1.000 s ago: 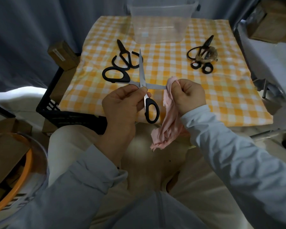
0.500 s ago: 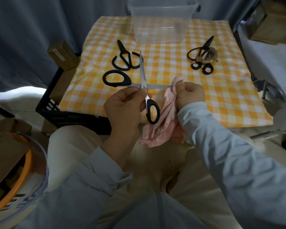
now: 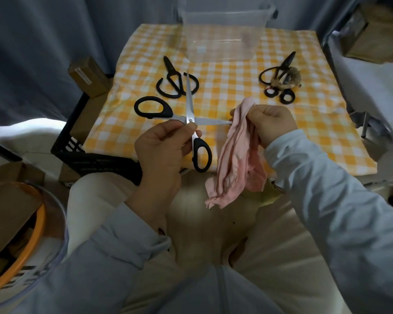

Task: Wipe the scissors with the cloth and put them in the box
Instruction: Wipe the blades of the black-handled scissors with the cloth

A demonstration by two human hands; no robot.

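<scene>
Black-handled scissors (image 3: 189,103) are spread wide open in a cross above the near table edge. My left hand (image 3: 162,141) pinches them at the pivot. One blade points right, and its tip meets the pink cloth (image 3: 237,155). My right hand (image 3: 273,122) grips the cloth's top, bunched at that blade tip; the rest of the cloth hangs down over my lap. The clear plastic box (image 3: 225,34) stands at the table's far edge, with nothing visible inside.
On the yellow checked tablecloth (image 3: 225,91) lie black all-metal scissors (image 3: 175,79) at the left and more black scissors on a brown clump (image 3: 281,79) at the right. A black crate (image 3: 77,143) and cardboard boxes stand left of the table.
My right hand has slid the cloth rightward along the horizontal blade, from near the pivot out to its tip. The left hand keeps its hold at the pivot.
</scene>
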